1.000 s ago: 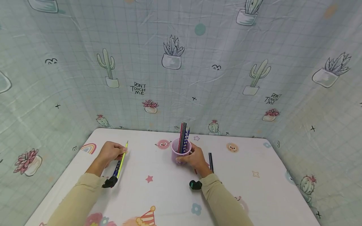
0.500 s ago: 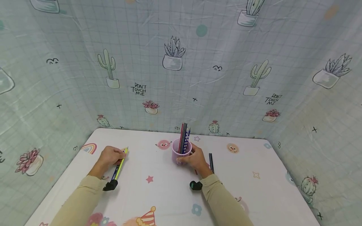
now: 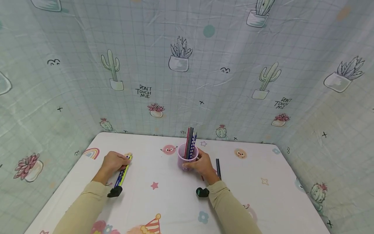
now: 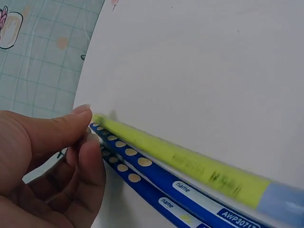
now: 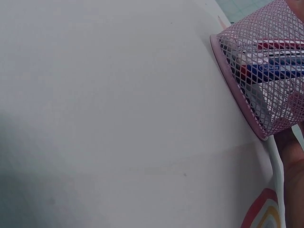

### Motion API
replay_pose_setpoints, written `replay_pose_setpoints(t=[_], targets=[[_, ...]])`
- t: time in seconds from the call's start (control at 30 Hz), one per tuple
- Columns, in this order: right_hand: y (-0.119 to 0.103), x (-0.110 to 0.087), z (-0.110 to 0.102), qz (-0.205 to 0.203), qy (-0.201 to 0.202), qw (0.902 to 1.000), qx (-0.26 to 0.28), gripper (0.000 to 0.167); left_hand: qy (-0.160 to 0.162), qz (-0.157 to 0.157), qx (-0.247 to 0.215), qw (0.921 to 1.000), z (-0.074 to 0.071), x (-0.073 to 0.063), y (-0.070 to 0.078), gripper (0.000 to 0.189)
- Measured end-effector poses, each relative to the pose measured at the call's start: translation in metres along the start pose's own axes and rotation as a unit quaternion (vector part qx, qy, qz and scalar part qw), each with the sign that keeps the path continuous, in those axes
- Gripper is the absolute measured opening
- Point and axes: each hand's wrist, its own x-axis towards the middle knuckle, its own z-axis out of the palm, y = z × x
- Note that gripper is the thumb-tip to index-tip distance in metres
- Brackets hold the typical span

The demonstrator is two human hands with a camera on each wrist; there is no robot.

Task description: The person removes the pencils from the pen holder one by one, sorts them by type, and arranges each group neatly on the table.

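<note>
My left hand (image 3: 114, 161) pinches pencils between thumb and fingers at the table's left side. A yellow-green pencil (image 4: 166, 154) and two blue pencils with pale dots (image 4: 166, 177) fan out from the fingertips, their far ends running out of the left wrist view. Around a pinkish-purple mesh pencil cup (image 3: 180, 163) my right hand (image 3: 203, 165) curls from the right, thumb across the front. Several pencils (image 3: 190, 143), dark, red and dotted blue, stand in the cup, leaning slightly right. Through the mesh (image 5: 280, 107) their lower ends show in the right wrist view.
Dark pencils (image 3: 218, 168) lie on the white patterned table (image 3: 169, 201) just right of my right wrist. A reddish pencil end (image 3: 202, 178) shows beneath that wrist. A cactus-print cloth (image 3: 222, 107) hangs behind and along both sides.
My left hand has come down slightly with the yellow-green pencil, which now lies beside the blue ones. More of the blue pencils shows. The right hand and the cup have stayed put.
</note>
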Motion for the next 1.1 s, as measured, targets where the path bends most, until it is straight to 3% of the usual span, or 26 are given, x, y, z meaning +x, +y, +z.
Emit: replay_pose_setpoints(t=[0.23,0.43,0.57,0.73,0.97,1.1], targets=[[0.001,0.0,0.001,-0.005,0.001,1.0,0.001,0.097,0.034,0.038,0.053,0.9973,-0.001,-0.003,0.0,0.024],[0.001,0.0,0.001,0.0,0.002,1.0,-0.002,0.098,0.04,0.085,0.025,0.9953,0.001,-0.002,0.002,0.031],[0.001,0.001,0.001,0.001,0.003,1.0,-0.006,0.097,0.018,0.115,0.007,0.9931,0.005,-0.004,0.012,0.043],[0.001,0.001,0.0,0.01,0.005,0.9999,-0.008,0.096,-0.031,0.132,-0.042,0.9899,0.019,-0.011,0.03,0.06],[0.003,0.001,0.0,0.005,0.009,0.9999,-0.011,0.093,-0.07,0.165,-0.092,0.9794,0.048,-0.02,0.056,0.064],[0.002,0.0,0.0,0.005,0.007,0.9999,-0.006,0.093,-0.098,0.185,-0.135,0.9685,0.068,-0.023,0.068,0.064]])
